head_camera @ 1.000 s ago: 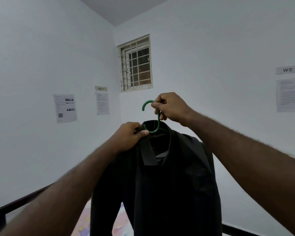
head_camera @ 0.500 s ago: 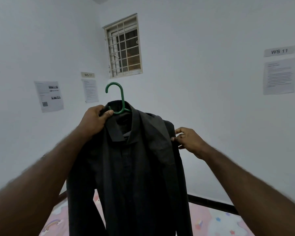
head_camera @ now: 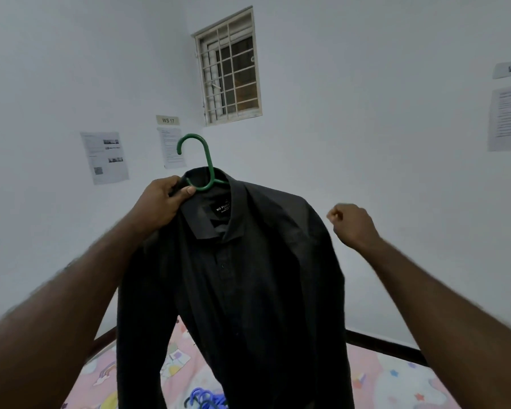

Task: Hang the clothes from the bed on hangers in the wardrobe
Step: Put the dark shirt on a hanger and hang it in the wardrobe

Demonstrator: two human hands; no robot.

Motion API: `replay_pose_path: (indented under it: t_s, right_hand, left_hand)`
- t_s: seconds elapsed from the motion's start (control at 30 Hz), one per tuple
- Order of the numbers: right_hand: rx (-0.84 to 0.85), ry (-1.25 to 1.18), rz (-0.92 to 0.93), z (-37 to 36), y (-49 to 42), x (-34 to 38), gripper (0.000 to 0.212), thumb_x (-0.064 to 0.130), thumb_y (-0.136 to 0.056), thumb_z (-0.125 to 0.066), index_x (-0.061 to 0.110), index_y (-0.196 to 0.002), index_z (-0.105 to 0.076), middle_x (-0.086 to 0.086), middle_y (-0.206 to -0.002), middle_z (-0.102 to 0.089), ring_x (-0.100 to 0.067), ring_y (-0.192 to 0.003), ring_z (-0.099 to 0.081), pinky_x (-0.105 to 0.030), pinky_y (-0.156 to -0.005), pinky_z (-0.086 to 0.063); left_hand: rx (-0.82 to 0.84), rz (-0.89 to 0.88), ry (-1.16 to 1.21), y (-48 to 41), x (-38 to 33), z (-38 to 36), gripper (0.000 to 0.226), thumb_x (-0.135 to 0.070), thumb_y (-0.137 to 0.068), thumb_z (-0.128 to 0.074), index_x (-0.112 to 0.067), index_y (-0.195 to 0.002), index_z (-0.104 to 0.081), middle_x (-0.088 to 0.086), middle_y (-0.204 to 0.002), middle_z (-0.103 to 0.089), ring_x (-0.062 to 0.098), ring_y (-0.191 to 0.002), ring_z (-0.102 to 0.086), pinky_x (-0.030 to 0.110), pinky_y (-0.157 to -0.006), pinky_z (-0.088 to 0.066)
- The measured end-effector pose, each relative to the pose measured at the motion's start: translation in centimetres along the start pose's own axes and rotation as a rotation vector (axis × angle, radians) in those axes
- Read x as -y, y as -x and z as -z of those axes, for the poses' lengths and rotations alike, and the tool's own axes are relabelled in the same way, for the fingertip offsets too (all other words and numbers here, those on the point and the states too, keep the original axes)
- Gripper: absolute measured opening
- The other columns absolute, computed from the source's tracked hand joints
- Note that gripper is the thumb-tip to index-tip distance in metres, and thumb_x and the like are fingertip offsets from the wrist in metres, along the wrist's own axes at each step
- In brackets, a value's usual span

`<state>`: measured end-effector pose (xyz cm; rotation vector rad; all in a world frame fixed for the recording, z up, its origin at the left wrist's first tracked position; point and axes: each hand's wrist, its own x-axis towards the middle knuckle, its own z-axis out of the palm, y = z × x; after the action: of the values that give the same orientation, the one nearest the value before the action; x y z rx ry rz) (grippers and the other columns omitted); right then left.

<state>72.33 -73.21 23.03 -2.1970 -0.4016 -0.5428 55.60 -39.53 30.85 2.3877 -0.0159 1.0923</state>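
A dark grey collared shirt (head_camera: pixel 248 278) hangs on a green plastic hanger (head_camera: pixel 201 160), held up in front of me above the bed. My left hand (head_camera: pixel 163 205) grips the shirt's collar and the hanger's left shoulder, thumb pressed against the green plastic. My right hand (head_camera: pixel 353 224) hovers just right of the shirt's right shoulder, fingers curled into a loose fist, holding nothing and not touching the cloth. The wardrobe is out of view.
Below lies the bed with a pink patterned sheet (head_camera: pixel 396 379) and a dark frame rail (head_camera: pixel 381 345). Several blue hangers (head_camera: pixel 204 398) lie on the sheet under the shirt. White walls carry paper notices (head_camera: pixel 105 156) and a barred window (head_camera: pixel 229 64).
My right hand let go of the hanger hook, moved down to the shirt's right shoulder, then released it and drew away. The shirt now hangs spread on the hanger.
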Motion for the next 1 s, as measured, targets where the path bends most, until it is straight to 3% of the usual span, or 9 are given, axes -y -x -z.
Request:
replay_pose_path:
  t_s: [0.07,0.13,0.2,0.27,0.33,0.47,0.7,0.83,1.0]
  right_hand:
    - [-0.073,-0.259,0.087,-1.0,2.8,1.7,0.031,0.046,-0.09,-0.061,0.016,-0.084,-0.066,0.003,-0.083,-0.069,-0.021,-0.083,-0.065,-0.029,-0.072,-0.045]
    - [0.074,-0.409,0.114,-2.3,5.4,3.5,0.048,0.066,-0.077,-0.064,0.021,-0.093,-0.064,0.008,-0.088,-0.068,-0.013,-0.083,-0.065,-0.026,-0.072,-0.047]
    - [0.178,-0.199,0.126,-4.3,6.2,3.2,0.044,0.053,-0.078,-0.071,0.02,-0.105,-0.059,0.006,-0.097,-0.067,-0.017,-0.089,-0.064,-0.031,-0.074,-0.049]
    - [0.104,-0.02,0.107,-5.4,5.2,1.6,0.022,0.027,-0.086,-0.067,0.011,-0.099,-0.062,-0.007,-0.094,-0.068,-0.029,-0.089,-0.064,-0.033,-0.072,-0.047]
    - [0.046,-0.132,0.074,-4.8,3.7,0.5,0.005,0.014,-0.088,-0.064,0.01,-0.086,-0.066,-0.009,-0.083,-0.067,-0.027,-0.081,-0.064,-0.032,-0.068,-0.045]
    - [-0.057,-0.441,0.112,-1.6,1.4,0.2,0.012,0.012,-0.093,-0.063,0.013,-0.082,-0.069,0.0,-0.074,-0.066,-0.01,-0.066,-0.056,-0.018,-0.062,-0.044]
    - [0.189,-0.005,0.051,-0.9,-1.3,-0.3,0.014,0.013,-0.091,-0.064,0.013,-0.078,-0.067,0.001,-0.083,-0.066,-0.019,-0.086,-0.061,-0.025,-0.067,-0.041]
    - [0.081,-0.284,0.228,-0.9,-0.7,3.3,0.013,0.025,-0.089,-0.067,0.012,-0.086,-0.068,0.002,-0.085,-0.07,-0.012,-0.08,-0.063,-0.022,-0.067,-0.045]
    - [0.571,-0.275,0.1,-1.4,-1.3,6.1,0.041,0.044,-0.087,-0.069,0.02,-0.119,-0.063,0.001,-0.109,-0.067,-0.012,-0.101,-0.064,-0.024,-0.078,-0.047]
  left_hand:
    - [-0.035,0.015,-0.034,-0.4,-0.1,-0.5,0.03,-0.027,-0.095,-0.061,0.002,-0.086,-0.06,0.017,-0.075,-0.06,0.016,-0.065,-0.048,0.029,-0.061,-0.037]
    - [-0.063,0.033,-0.07,-0.7,-0.3,-0.8,0.033,-0.028,-0.095,-0.06,0.002,-0.083,-0.057,0.01,-0.069,-0.055,0.015,-0.061,-0.045,0.029,-0.058,-0.035]
    - [-0.073,0.033,-0.096,-0.9,-0.5,-0.7,0.034,-0.029,-0.095,-0.061,0.002,-0.082,-0.056,0.006,-0.066,-0.052,0.017,-0.06,-0.044,0.029,-0.057,-0.035]
    - [-0.054,0.026,-0.108,-0.8,-0.3,-0.4,0.033,-0.03,-0.094,-0.061,0.002,-0.083,-0.058,0.009,-0.069,-0.056,0.021,-0.065,-0.048,0.031,-0.06,-0.036]
    - [-0.024,0.025,-0.12,-0.6,0.3,0.1,0.027,-0.028,-0.095,-0.061,-0.003,-0.083,-0.059,0.007,-0.071,-0.059,0.019,-0.066,-0.051,0.029,-0.061,-0.038]
    - [0.032,0.043,-0.123,0.4,1.6,0.9,0.018,-0.026,-0.095,-0.061,-0.009,-0.091,-0.064,0.008,-0.078,-0.064,0.023,-0.074,-0.058,0.031,-0.068,-0.045]
    - [0.096,0.026,-0.027,1.0,2.0,-0.8,0.021,-0.025,-0.094,-0.063,-0.004,-0.088,-0.064,0.021,-0.082,-0.066,0.017,-0.07,-0.053,0.032,-0.068,-0.043]
    - [0.052,0.025,-0.052,0.8,1.7,-1.8,0.022,-0.027,-0.092,-0.065,-0.007,-0.083,-0.063,0.008,-0.069,-0.06,0.015,-0.064,-0.049,0.031,-0.063,-0.04]
    - [0.047,-0.023,-0.04,0.8,0.7,-2.6,0.02,-0.026,-0.091,-0.066,-0.008,-0.084,-0.064,0.008,-0.071,-0.062,0.016,-0.065,-0.051,0.035,-0.065,-0.043]
